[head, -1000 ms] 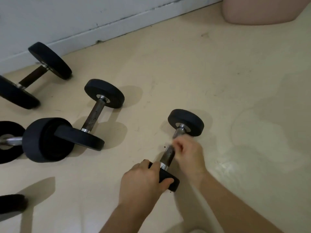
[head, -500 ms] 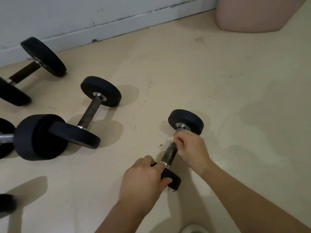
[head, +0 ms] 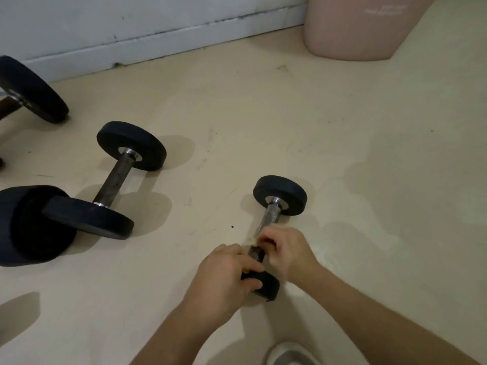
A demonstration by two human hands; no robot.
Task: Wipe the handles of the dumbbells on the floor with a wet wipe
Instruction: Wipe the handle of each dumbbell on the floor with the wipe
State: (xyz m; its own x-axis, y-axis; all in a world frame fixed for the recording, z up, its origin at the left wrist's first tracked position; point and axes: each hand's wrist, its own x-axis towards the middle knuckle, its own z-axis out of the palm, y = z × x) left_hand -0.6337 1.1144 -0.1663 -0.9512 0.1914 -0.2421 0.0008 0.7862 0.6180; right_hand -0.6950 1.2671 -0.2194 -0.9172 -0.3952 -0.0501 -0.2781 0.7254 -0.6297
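— Which way did the small dumbbell (head: 274,214) lie?
— On the beige floor (head: 290,114), its long axis running away from the person, the far end angled slightly right. The left hand (head: 224,272) gripped its near end; the right hand (head: 286,250) clasped a wet wipe (head: 250,239) round the handle (head: 270,219).
— And the room?
— A white baseboard (head: 131,46), a pink bin (head: 355,30), larger dumbbells (head: 113,185) to the left.

The left hand (head: 226,272) is gripping the dumbbell (head: 271,216); the right hand (head: 287,251), at its 2 o'clock, is pinching a wipe (head: 251,239); both forearms are entering from 6 o'clock.
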